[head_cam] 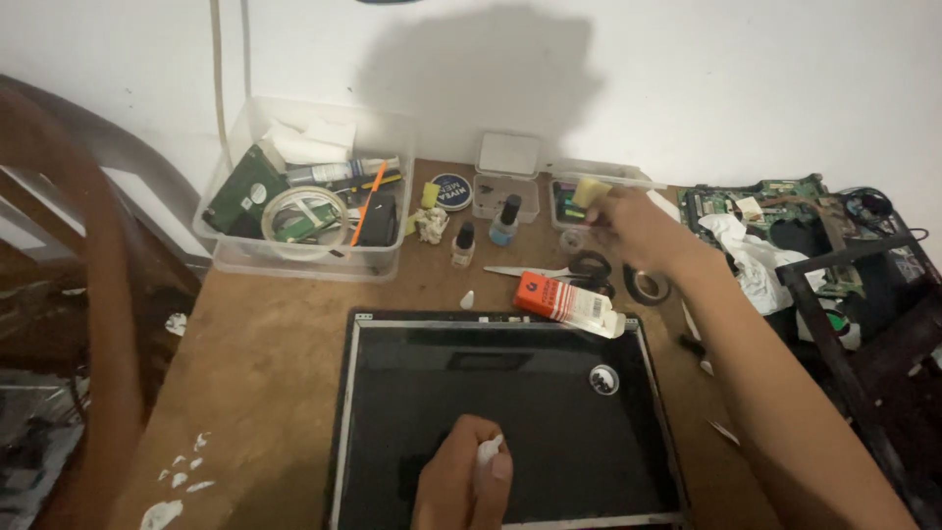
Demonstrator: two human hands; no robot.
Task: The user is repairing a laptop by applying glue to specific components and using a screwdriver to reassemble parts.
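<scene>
My left hand (461,481) rests on a black screen panel (510,393) lying flat on the wooden table, fingers closed around a small white wad (488,450). My right hand (633,224) reaches far across to the back of the table, at a small clear plastic box (579,191), pinching a pale yellowish piece (587,190) between its fingers. An orange and white tube box (567,301) lies on the panel's top edge. A small round cap-like thing (603,379) sits on the panel's right part.
A clear bin (304,201) of tools and tape stands at back left. Small bottles (486,234), a round tin (451,191), scissors (559,269) and a tape roll (648,286) line the back. A green circuit board (765,201) lies at right, a chair (69,294) at left.
</scene>
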